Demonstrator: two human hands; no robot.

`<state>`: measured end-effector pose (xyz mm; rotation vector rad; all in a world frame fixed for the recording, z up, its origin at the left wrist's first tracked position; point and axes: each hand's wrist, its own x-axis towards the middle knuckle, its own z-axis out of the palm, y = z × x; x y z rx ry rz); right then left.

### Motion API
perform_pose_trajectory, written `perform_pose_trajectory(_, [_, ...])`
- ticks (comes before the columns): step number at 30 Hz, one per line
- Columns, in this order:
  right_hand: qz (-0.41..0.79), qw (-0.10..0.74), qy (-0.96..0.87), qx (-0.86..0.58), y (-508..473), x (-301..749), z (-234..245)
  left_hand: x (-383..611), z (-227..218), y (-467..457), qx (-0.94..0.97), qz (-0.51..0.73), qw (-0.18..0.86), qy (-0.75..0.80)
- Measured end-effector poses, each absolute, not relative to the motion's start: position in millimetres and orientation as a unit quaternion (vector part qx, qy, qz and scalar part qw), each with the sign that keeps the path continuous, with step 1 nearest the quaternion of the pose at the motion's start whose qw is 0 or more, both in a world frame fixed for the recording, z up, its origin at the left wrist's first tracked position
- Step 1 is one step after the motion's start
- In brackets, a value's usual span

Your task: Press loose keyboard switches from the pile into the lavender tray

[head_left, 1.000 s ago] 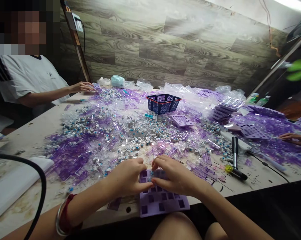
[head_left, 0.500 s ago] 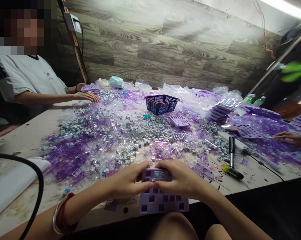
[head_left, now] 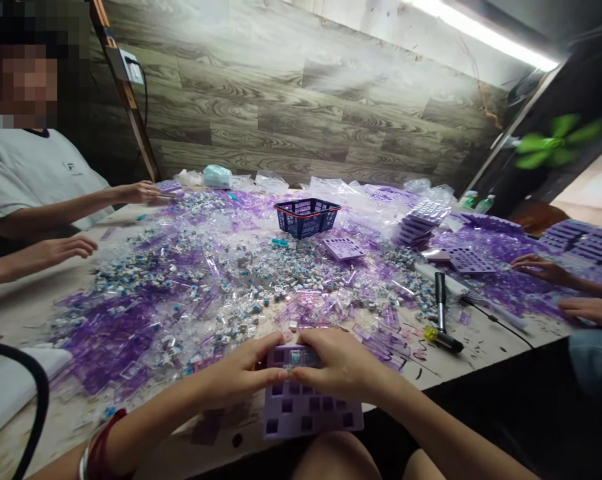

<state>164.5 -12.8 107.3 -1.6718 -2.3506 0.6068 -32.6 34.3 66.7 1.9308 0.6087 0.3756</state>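
Note:
A light purple plate with square holes [head_left: 323, 421] lies at the table's near edge, above my knees. My left hand [head_left: 238, 373] grips its far left part, thumb on top and fingers at the far edge. From the other side my right hand [head_left: 338, 363] closes on the same plate, its thumb nearly meeting the left one. Between thumbs and fingers a small clear, bluish piece [head_left: 295, 357] sits on the plate's upper rows. My fingers partly cover that piece and the top of the plate.
Loose white-and-blue small parts [head_left: 251, 267] and purple clear pieces [head_left: 108, 340] spread across the table. Beyond them stand a dark basket [head_left: 308, 220] and stacked purple plates [head_left: 423, 220]. A hammer [head_left: 441, 313] lies at right. Co-workers' hands [head_left: 75, 248] are at both sides.
My view has swung right, so the scene sits further left. My hands keep the same hold. At left, a co-worker's reaching hand has drawn back, and another hand has come in over the table.

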Motion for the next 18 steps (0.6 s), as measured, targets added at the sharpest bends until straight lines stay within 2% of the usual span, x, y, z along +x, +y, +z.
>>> perform_pose_trajectory(6, [0.158, 0.085, -0.790, -0.586, -18.0, 161.5, 111.9, -33.5, 66.4, 36.2, 0.810, 0.139, 0.503, 0.267])
perform_pose_trajectory(18, [0.159, 0.050, -0.773, -0.613, -16.2, 156.3, 117.6, -41.1, 57.2, 46.9, 0.855, 0.109, 0.423, 0.279])
